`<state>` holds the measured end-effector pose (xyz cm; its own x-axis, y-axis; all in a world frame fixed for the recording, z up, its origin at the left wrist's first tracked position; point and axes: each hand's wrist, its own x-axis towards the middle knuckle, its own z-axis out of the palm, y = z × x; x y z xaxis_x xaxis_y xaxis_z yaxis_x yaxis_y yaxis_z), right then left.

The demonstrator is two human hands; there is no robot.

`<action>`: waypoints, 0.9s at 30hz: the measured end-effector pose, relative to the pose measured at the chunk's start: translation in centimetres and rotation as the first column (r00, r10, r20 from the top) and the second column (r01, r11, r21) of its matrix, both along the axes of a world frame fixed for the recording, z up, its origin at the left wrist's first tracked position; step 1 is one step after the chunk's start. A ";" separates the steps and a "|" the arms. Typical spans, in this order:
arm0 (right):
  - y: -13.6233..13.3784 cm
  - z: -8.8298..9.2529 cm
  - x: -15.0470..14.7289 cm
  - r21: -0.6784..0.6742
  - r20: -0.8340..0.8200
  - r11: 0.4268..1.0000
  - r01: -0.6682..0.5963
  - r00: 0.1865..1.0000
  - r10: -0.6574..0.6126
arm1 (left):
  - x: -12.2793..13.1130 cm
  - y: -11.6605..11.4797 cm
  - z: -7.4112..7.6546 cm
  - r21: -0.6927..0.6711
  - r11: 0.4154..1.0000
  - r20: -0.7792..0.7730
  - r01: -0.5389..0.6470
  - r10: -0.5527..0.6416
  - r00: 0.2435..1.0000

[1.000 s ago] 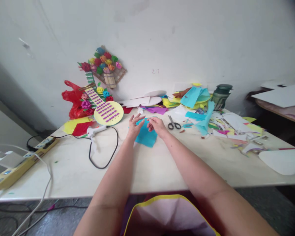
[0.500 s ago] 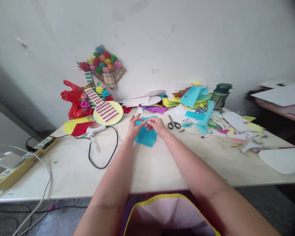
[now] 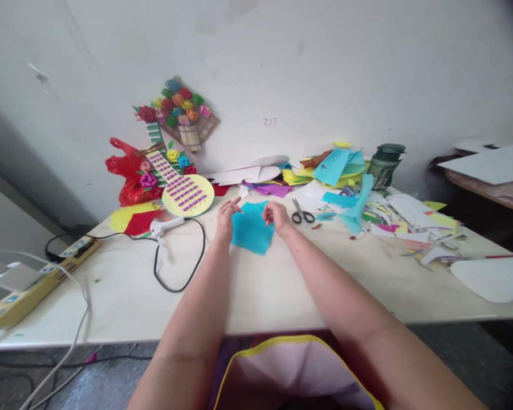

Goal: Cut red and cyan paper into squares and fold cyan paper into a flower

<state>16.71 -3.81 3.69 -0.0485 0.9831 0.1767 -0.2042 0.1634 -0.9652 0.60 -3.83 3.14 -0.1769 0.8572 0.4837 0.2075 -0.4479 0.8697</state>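
A square-like piece of turquoise paper [image 3: 252, 229] lies on the table between my hands. My left hand [image 3: 226, 221] is beside its left edge, open, with fingers stretched forward and nothing visible in them. At the paper's right edge is my right hand [image 3: 277, 218], its fingers curled in and closed; whether they pinch anything small cannot be seen. Just right of that hand lie scissors [image 3: 301, 213] with black handles. On the left, a white glue gun [image 3: 166, 226] rests on the table, its black cord looped.
A paper guitar [image 3: 188, 195] with paper flowers and a red plastic bag [image 3: 126, 165] stand back left. Paper scraps [image 3: 404, 216] and a green bottle [image 3: 385, 165] are on the right. A power strip [image 3: 38, 285] runs along the left edge.
My hands, which met over the turquoise paper, have parted: the left moved left and the right moved slightly right. More of the paper shows between them.
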 end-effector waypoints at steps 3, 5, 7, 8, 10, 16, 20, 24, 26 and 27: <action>0.0 0.0 -0.1 0.027 0.032 1.000 -0.014 0.999 0.013 | -0.5 0.4 -0.5 -0.019 1.000 0.011 0.008 -0.007 1.000; 0.1 0.1 -0.1 0.054 0.125 0.999 -0.002 0.992 -0.005 | -0.9 0.6 -0.8 -0.039 0.999 0.019 -0.014 0.014 1.000; 0.2 0.0 0.0 0.087 0.289 0.995 0.047 0.955 -0.070 | -1.2 0.6 -0.9 -0.071 0.996 0.029 -0.054 0.056 0.998; 0.3 -0.1 0.1 0.112 0.397 0.991 0.076 0.911 -0.114 | -1.3 0.6 -0.9 -0.088 0.993 0.037 -0.075 0.078 0.996; 0.5 -0.4 0.1 0.205 0.615 0.973 0.104 0.760 -0.211 | -1.3 0.5 -0.7 -0.117 0.987 0.055 -0.112 0.119 0.991; 0.7 -1.8 -0.4 0.460 0.846 0.884 -0.085 0.345 -0.407 | -0.9 0.6 -0.5 -0.131 0.984 0.113 -0.118 0.133 0.985; 0.9 -1.8 -0.7 0.471 0.829 0.880 -0.051 0.368 -0.422 | -0.7 0.5 -0.7 -0.130 0.991 0.079 -0.042 0.053 0.996; 1.5 -1.9 -0.4 0.392 0.712 0.918 0.051 0.615 -0.339 | -0.6 -0.1 -0.3 -0.126 0.990 0.053 0.057 -0.051 0.997; 1.8 -2.1 -0.2 0.333 0.627 0.940 0.077 0.726 -0.282 | -0.7 -0.3 0.0 -0.177 0.978 0.036 0.109 -0.104 0.994; 1.9 -2.1 0.0 0.313 0.584 0.946 0.085 0.768 -0.263 | -0.7 -0.4 0.0 -0.215 0.966 0.028 0.141 -0.138 0.990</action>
<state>16.67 -1.94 1.57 -0.0659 0.9088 0.4120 0.4699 0.3925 -0.7906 -0.07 -4.26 3.18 -0.0528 0.9576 0.2832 0.1446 -0.2733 0.9510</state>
